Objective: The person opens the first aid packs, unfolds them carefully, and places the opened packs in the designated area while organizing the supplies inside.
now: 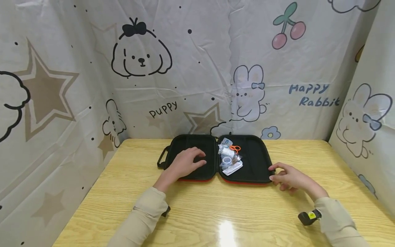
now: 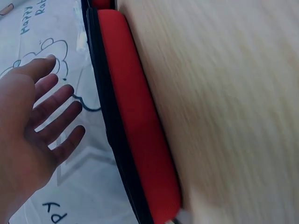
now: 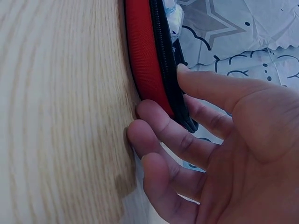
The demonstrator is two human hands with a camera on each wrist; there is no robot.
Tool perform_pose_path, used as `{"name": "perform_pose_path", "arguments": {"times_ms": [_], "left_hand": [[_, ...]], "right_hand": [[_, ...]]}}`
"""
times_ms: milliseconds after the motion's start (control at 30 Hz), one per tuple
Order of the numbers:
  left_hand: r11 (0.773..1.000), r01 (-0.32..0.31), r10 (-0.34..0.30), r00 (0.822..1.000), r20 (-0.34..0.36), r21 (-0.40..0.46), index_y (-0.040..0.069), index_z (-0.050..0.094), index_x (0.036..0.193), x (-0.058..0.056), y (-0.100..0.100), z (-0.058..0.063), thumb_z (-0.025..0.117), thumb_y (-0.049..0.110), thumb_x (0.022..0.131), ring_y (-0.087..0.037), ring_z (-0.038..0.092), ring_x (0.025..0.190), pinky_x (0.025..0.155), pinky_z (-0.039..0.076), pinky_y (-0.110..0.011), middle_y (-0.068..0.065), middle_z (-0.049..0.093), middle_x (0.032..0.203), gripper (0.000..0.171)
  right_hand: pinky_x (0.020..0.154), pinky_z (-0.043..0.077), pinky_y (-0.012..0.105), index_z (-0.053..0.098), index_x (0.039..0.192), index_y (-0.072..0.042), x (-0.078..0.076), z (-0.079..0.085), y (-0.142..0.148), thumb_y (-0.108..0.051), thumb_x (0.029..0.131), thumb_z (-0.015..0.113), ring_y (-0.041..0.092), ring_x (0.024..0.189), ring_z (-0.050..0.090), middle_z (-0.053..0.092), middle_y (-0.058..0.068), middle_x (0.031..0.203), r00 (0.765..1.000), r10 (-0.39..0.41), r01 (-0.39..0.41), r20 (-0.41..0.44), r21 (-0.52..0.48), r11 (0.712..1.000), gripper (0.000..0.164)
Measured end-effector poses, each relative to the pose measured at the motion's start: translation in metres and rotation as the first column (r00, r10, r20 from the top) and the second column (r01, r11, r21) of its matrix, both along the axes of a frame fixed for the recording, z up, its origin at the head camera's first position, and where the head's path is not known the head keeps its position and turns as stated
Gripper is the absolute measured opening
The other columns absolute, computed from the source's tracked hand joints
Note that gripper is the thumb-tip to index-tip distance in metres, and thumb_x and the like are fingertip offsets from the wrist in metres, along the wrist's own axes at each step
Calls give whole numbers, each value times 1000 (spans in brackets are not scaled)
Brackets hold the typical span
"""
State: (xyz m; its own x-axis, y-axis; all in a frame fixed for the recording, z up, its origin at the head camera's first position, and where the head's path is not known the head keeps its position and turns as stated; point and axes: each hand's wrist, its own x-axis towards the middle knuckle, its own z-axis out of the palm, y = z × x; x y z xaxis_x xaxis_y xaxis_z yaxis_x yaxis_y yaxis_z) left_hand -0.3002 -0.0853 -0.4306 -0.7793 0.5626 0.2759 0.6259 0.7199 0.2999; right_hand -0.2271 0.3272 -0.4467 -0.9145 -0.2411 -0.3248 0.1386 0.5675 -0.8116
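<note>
An open black-lined, red-shelled zip case (image 1: 247,177) lies spread flat on the table. In its right half sit first-aid supplies: orange-handled scissors (image 1: 235,148), a roll of tape (image 1: 227,160), a white packet (image 1: 232,168) and other clear-wrapped pieces. Over the bare left half (image 1: 190,171) hovers my left hand (image 1: 186,163), fingers loosely bent and holding nothing. At the right half's outer corner, my right hand (image 1: 288,176) grips the edge. In the right wrist view its thumb (image 3: 210,86) meets the zipped rim, and the other fingers curl about the red side (image 3: 145,51).
A carry handle (image 1: 162,157) sticks out from the case's left side. The wooden table (image 1: 200,209) runs up to a printed cloth backdrop (image 1: 197,68), which also hangs along both sides. A small black device (image 1: 309,217) is worn on the right wrist.
</note>
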Motion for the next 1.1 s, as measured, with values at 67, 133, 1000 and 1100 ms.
{"name": "perform_pose_path", "arguments": {"times_ms": [67, 133, 1000, 1100], "left_hand": [[1000, 6, -6, 1000, 9, -8, 17, 70, 117, -2, 8, 2, 67, 39, 94, -18, 63, 104, 92, 50, -39, 1, 67, 110, 32], [1000, 12, -12, 1000, 16, -24, 18, 69, 117, -3, 16, 3, 66, 40, 95, -16, 63, 105, 93, 50, -38, 3, 67, 111, 32], [978, 96, -85, 994, 68, -185, 23, 62, 131, -18, 83, -2, 65, 49, 93, -20, 54, 113, 99, 44, -39, 3, 60, 136, 46], [972, 104, -90, 993, 76, -210, 24, 61, 134, -18, 85, -6, 65, 49, 93, -19, 54, 115, 100, 44, -38, 5, 59, 138, 49]], "right_hand": [[48, 40, 27, 40, 141, -9, 0, 0, 0, -34, 94, 68, 19, 63, 57, 66, 9, 93, 1000, -4, 4, 2, 3, 1000, 60], [48, 40, 27, 40, 141, -9, 1, 0, 0, -34, 94, 68, 19, 63, 56, 66, 9, 94, 1000, -6, 6, 3, 6, 1000, 60], [46, 41, 27, 41, 139, -7, 0, 2, -2, -26, 96, 66, 18, 60, 57, 64, 10, 89, 1000, -10, 10, 12, -11, 1000, 54], [47, 40, 28, 40, 140, -7, 1, 2, -2, -27, 96, 65, 18, 60, 57, 64, 10, 89, 1000, -6, 6, 13, -17, 1000, 54]]}}
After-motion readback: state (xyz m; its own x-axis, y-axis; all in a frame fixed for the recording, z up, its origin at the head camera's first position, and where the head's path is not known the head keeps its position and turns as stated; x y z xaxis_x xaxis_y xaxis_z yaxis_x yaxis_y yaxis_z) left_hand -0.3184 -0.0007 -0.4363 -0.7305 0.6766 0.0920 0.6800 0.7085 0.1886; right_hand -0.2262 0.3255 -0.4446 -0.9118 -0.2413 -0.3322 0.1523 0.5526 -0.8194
